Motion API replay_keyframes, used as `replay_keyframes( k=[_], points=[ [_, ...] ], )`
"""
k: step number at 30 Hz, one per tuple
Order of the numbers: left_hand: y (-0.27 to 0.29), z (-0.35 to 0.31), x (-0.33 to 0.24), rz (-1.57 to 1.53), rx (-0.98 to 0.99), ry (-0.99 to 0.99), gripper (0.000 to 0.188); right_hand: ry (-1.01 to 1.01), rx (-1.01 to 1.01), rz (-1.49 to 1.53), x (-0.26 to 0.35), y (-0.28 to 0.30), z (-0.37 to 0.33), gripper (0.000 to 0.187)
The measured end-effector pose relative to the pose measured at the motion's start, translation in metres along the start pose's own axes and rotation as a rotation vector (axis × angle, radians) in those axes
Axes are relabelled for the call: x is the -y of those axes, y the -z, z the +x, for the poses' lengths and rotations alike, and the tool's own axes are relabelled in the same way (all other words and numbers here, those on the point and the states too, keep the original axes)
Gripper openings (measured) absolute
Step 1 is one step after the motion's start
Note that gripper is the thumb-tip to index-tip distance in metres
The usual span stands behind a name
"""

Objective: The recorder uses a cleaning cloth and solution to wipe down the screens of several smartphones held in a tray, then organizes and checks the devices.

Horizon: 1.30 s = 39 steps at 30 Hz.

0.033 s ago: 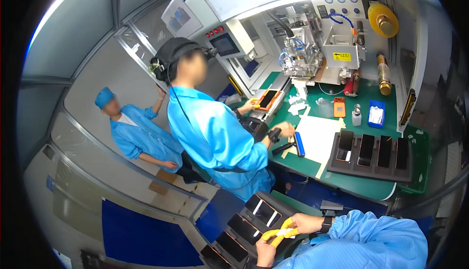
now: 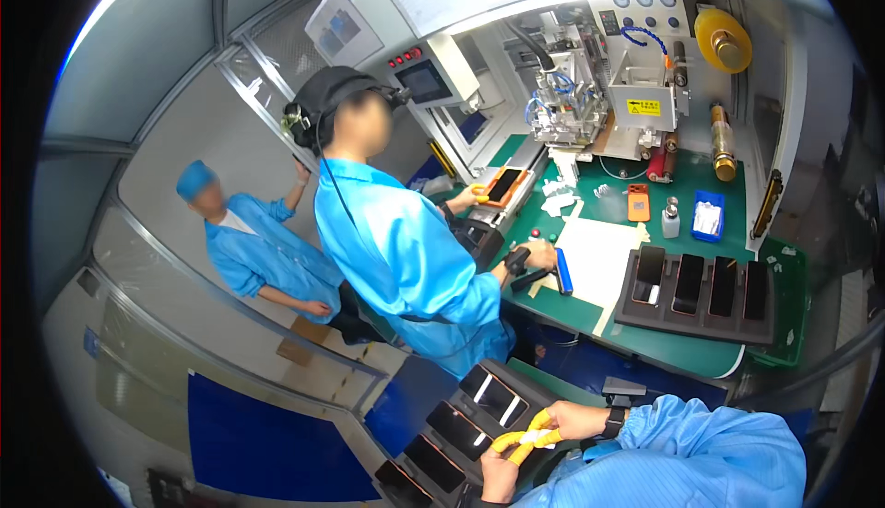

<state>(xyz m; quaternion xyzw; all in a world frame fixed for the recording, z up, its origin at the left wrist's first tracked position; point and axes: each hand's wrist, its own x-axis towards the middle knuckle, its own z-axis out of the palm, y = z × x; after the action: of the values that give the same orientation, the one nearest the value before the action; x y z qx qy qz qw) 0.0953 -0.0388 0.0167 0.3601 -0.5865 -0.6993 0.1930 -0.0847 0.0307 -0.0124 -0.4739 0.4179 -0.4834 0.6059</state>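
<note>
Both my hands wear yellow finger covers and meet over the near phone tray. My left hand [image 2: 502, 469] and my right hand [image 2: 570, 421] pinch a small crumpled white piece [image 2: 535, 436] between their fingertips; its material is too small to make out. Beneath and to the left lies a dark foam tray [image 2: 458, 402] holding several phones in a slanting row. The top phone [image 2: 494, 395] and the one below it [image 2: 459, 430] show bright reflections on their black screens. My fingers are above the tray's right side, apart from the phones.
A co-worker in blue [image 2: 406, 241] stands at the green bench [image 2: 682, 347], one hand by a phone in an orange fixture [image 2: 503, 187], the other by a blue roller [image 2: 563, 271]. Another person [image 2: 267, 250] stands behind. A second phone tray [image 2: 696, 320], blue box [image 2: 709, 216] and pump bottle [image 2: 671, 219] stand right.
The co-worker's near hand has shifted slightly beside the roller, and red and green buttons now show next to it. My hands keep the same pinch on the white piece.
</note>
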Motion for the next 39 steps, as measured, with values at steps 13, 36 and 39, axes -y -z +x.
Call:
replay_keyframes(
  k=[13,36,39],
  points=[
    [0.058,-0.066,-0.169,-0.375,0.108,-0.541,0.068,-0.136,-0.339,-0.022,0.021,0.016,-0.032,0.024],
    [0.034,-0.150,-0.316,-0.049,0.547,-0.753,0.083,-0.143,-0.495,-0.015,0.025,0.016,-0.033,0.023],
    [0.028,-0.159,-0.322,0.048,0.500,-0.679,0.078,-0.101,-0.447,0.097,0.016,0.011,-0.037,0.020]
  ],
)
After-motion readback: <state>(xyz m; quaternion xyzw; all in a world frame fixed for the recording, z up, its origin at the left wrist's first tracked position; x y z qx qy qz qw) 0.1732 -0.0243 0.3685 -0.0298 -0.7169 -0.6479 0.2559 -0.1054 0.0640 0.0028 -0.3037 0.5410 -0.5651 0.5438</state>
